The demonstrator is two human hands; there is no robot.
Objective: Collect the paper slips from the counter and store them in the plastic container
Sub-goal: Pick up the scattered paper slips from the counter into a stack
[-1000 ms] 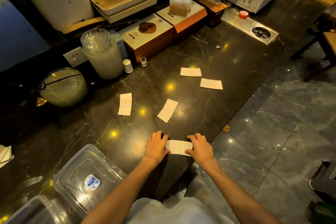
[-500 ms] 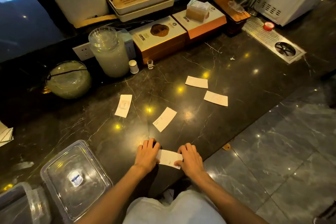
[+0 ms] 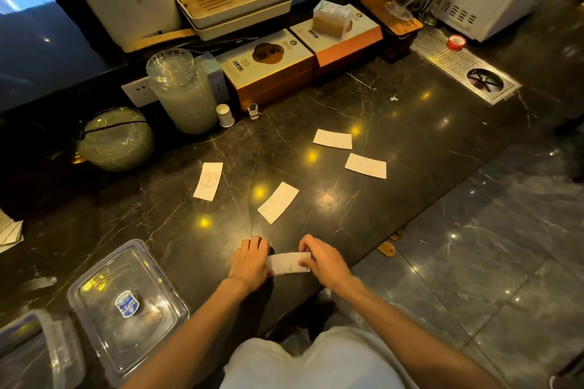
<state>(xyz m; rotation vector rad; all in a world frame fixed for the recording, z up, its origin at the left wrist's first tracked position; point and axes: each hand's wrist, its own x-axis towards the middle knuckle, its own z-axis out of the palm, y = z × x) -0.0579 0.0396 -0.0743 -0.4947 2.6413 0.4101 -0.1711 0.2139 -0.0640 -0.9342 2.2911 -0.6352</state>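
Note:
A white paper slip [image 3: 286, 263] lies at the near edge of the black marble counter [image 3: 410, 142], pinched at both ends. My left hand [image 3: 249, 262] holds its left end and my right hand [image 3: 322, 262] its right end. Several more slips lie flat farther out: one to the left [image 3: 208, 181], one in the middle [image 3: 278, 202], two to the right [image 3: 332, 138] [image 3: 366, 165]. A clear plastic lid with a blue sticker [image 3: 126, 306] rests at the lower left. Beside it the clear plastic container [image 3: 34, 350] is partly cut off by the frame.
Along the back stand a glass jar [image 3: 183, 91], a round green-tinted bowl [image 3: 115, 139], two orange-sided boxes [image 3: 268, 69], stacked trays [image 3: 234, 0] and a small shot glass [image 3: 253, 110]. A drain grille [image 3: 464, 66] is at the right. Grey floor tiles lie beyond the counter's right edge.
My hands have come closer together on the near slip, which now looks shorter between them. The camera view has shifted slightly; the other slips lie where they were.

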